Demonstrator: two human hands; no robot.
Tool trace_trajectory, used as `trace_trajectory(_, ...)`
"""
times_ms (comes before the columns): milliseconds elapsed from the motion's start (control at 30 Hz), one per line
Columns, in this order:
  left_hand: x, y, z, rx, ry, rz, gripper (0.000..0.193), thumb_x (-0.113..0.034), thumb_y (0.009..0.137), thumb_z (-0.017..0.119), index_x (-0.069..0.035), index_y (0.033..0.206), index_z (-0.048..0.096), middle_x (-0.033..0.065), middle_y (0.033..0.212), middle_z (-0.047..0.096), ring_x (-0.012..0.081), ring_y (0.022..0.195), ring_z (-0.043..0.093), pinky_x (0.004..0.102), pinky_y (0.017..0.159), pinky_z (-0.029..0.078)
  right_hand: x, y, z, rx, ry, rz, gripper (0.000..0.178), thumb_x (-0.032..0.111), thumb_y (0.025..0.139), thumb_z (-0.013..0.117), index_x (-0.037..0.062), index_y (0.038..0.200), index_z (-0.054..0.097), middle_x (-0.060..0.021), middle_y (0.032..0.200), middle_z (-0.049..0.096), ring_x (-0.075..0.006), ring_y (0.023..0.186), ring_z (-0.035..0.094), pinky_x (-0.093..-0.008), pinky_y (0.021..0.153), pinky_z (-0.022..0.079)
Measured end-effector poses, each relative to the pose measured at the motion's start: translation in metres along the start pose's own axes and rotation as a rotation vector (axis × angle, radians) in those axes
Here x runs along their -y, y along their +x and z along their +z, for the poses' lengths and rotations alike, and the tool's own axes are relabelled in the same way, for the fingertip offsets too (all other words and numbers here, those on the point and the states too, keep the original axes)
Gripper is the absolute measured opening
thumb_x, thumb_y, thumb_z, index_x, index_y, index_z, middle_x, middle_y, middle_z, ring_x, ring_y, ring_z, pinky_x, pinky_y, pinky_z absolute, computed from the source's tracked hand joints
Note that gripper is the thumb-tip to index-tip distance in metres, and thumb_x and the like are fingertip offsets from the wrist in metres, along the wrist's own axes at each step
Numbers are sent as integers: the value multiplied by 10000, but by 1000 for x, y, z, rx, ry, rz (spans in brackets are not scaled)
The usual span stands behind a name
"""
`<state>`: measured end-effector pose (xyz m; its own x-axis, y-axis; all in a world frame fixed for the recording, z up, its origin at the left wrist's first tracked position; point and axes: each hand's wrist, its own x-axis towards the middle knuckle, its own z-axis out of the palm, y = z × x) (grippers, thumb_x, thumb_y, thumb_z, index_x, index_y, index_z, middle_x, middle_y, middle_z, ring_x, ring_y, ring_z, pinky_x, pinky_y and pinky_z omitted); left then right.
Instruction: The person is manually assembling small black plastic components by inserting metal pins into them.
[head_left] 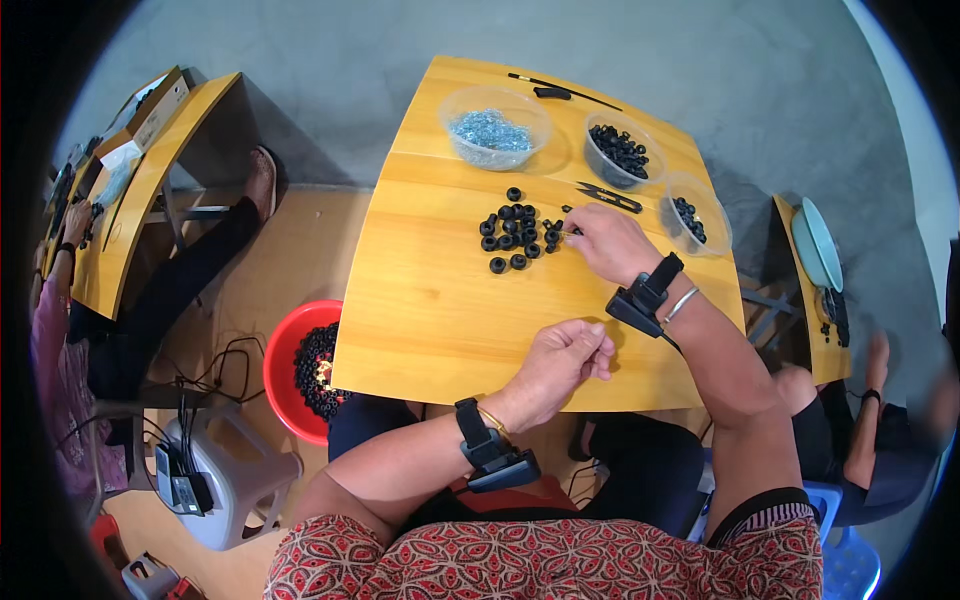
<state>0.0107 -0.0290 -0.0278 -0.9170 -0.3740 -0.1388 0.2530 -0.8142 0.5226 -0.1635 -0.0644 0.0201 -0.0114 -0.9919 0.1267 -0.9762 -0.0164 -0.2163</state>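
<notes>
While left hand (568,368) curled closed near front edge of counter (430,330), contents unclear, right hand (608,240) pinched narrow beside black beads (508,227), mid-counter; couldn't tell what grip held. Clear tubs (612,172) lined far-right edges, likely freeing workspace.

Right hand (614,243) beside black beads (510,227), left hand (553,372) curled

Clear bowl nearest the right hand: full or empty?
Neither, partly filled: small black pieces lie inside the clear bowl, well below its rim, leaving some bottom bare.
</notes>
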Motion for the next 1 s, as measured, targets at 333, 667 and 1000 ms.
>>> trace_trajectory(333,1,2,-2,33,0,27,233,-212,907,457,-15,825,551,57,760,555,138,653,522,256,638,457,8,-8,-3,64,-4,-64,97,86,747,566,6,788,528,-116,737,545,-265,694,561,-357,621,443)
trace_trajectory(667,-2,1,3,4,2,16,223,-172,911,446,4,811,537,56,748,544,118,628,513,239,611,469,0,-31,-10,162,865,328,75,47,806,532,43,820,458,9,679,488,-60,546,491,-198,476,431)
trace_trajectory(1000,-2,0,2,11,4,16,218,-166,906,455,3,800,542,58,721,548,123,613,515,238,595,460,0,-11,-6,80,460,154,134,37,803,524,2,918,584,-27,709,544,-80,586,512,-230,523,417)
